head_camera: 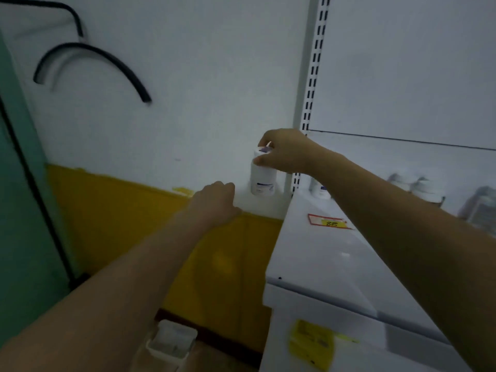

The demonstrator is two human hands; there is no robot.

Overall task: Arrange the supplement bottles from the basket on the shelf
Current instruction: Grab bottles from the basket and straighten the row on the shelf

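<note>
My right hand (287, 150) grips a white supplement bottle (261, 178) by its cap, holding it upright in the air just left of the white shelf (316, 253). My left hand (217, 202) reaches forward lower down with its fingers curled, holding nothing that I can see. On the shelf, another white bottle (319, 189) stands near the back, partly hidden by my right forearm. More blurred bottles (418, 189) stand further right. A white basket (171, 342) sits on the floor below.
A slotted white upright (312, 76) and back panel rise behind the shelf. A red and yellow price tag (328, 221) lies on the shelf. The wall is white over yellow, with black cables at upper left and a green panel at far left.
</note>
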